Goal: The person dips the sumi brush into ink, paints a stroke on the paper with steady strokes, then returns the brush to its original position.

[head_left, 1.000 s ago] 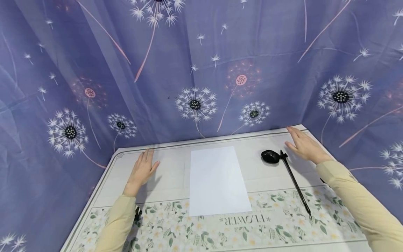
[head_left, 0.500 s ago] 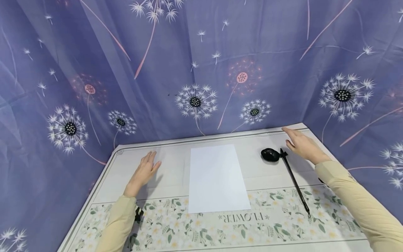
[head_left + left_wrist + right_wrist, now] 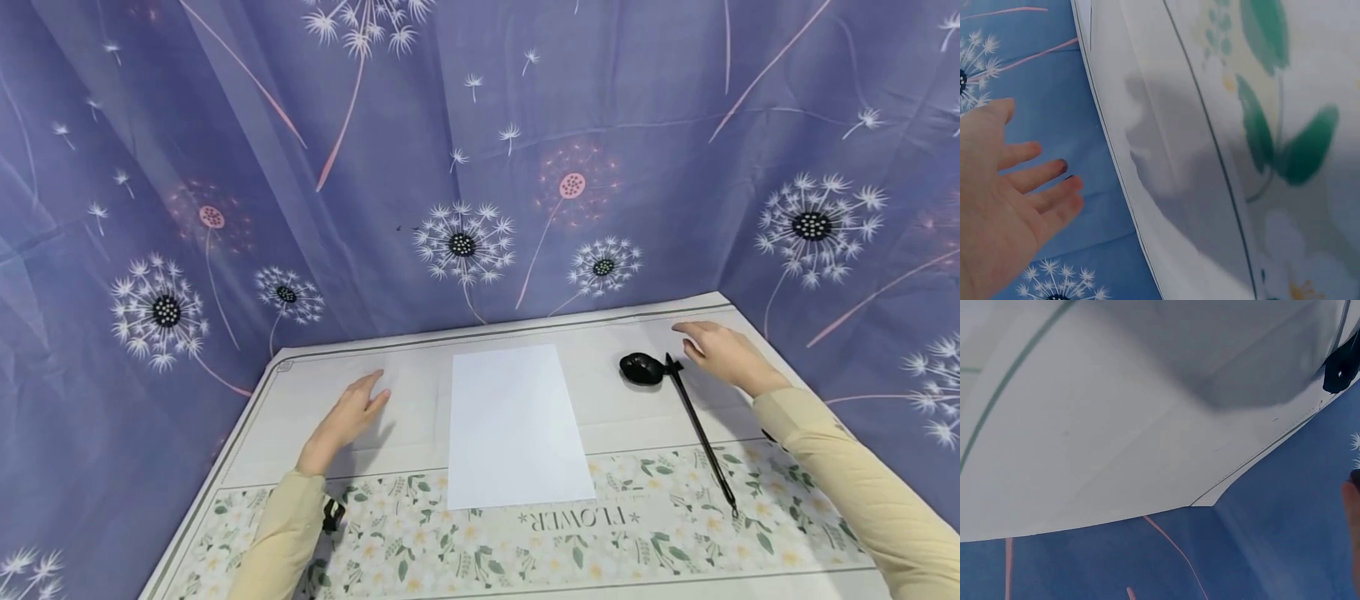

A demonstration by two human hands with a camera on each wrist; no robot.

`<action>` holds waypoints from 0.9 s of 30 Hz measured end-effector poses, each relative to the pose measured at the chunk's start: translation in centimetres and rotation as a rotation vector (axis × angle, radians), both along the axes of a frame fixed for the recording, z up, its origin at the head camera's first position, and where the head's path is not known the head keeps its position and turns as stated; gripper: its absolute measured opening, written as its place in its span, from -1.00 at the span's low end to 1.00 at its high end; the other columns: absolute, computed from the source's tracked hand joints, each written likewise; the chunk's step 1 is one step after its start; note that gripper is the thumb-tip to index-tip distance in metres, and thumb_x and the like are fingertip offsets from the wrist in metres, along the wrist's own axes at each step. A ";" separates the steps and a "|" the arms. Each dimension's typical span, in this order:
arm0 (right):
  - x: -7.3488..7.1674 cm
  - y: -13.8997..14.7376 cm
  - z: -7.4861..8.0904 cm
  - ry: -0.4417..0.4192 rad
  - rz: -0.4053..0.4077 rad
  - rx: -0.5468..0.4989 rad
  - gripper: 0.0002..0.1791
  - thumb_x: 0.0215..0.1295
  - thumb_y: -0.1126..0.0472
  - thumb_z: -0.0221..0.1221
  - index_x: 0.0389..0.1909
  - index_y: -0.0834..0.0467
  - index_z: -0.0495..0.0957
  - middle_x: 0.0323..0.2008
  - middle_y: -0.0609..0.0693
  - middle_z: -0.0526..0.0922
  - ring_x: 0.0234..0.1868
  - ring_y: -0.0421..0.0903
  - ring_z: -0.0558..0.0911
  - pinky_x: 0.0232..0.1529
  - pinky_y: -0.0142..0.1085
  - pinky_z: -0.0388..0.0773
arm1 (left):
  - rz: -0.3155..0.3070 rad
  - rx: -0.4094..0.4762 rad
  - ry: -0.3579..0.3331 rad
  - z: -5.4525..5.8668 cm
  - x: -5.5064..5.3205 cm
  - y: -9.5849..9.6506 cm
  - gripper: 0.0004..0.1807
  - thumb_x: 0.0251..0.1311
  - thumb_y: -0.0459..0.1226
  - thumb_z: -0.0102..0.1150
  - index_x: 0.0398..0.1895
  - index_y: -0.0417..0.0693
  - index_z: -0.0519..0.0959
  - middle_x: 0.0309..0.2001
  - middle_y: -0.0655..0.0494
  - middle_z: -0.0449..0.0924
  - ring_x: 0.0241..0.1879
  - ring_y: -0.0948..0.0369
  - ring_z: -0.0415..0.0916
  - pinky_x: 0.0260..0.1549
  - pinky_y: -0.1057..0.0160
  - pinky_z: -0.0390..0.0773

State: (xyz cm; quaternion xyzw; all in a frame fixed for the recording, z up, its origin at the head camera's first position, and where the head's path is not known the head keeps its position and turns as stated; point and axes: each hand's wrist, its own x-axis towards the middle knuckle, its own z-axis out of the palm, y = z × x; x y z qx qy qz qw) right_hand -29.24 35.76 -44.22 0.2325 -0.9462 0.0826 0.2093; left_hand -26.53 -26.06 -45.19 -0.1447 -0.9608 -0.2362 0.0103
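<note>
Since the frame one second ago, the left hand (image 3: 347, 417) has shifted slightly inward toward the white paper sheet (image 3: 517, 425), and the right hand (image 3: 729, 357) has drawn back a little from the far edge of the bench (image 3: 408, 408); the sheet, the round black dish (image 3: 640, 369) and the slender black brush (image 3: 700, 425) keep their positions. Both hands are released: fingers are loosely extended, and neither holds anything. Both appear raised above the bench; the right wrist view shows only a fingertip of its hand. The sheet lies flat at the middle of the bench, between the hands, its near end overlapping the floral band. The dish stands right of the sheet, well apart from it. The brush lies just beside the dish, pointed end away from the person and looped end toward the person, near the right hand. Contact between brush and dish cannot be confirmed. Handling, by judgement: the sheet is light, limp and easily creased or slid; take it by an edge or corner, or steady it with flat fingers. The brush is probably light, stiff and smooth, and may roll; grip mid-shaft, clear of the tip. The dish is likely rigid and slippery; hold it by opposite sides, keeping it level, since its contents are not discernible.
</note>
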 end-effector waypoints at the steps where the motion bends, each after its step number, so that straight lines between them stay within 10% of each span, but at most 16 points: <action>1: 0.0 0.0 0.0 0.007 0.006 0.003 -0.65 0.23 0.39 0.16 0.05 0.31 0.53 -0.14 0.33 0.67 -0.21 0.23 0.66 -0.29 0.10 0.59 | -0.005 0.006 -0.005 0.0 0.0 0.1 -0.38 0.50 -0.10 -0.15 0.45 -0.33 0.12 0.40 -0.37 0.17 0.38 -0.27 0.15 0.38 -0.22 0.13; 27: 0.8 -1.6 0.0 0.054 0.148 -0.031 -0.72 0.11 0.48 0.21 -0.13 0.27 0.65 -0.27 0.16 0.75 -0.40 0.02 0.70 -0.42 -0.10 0.61 | -0.086 0.068 -0.153 -0.2 1.5 2.0 -0.40 0.47 -0.19 -0.09 0.45 -0.31 0.13 0.38 -0.33 0.23 0.34 -0.21 0.26 0.34 -0.17 0.26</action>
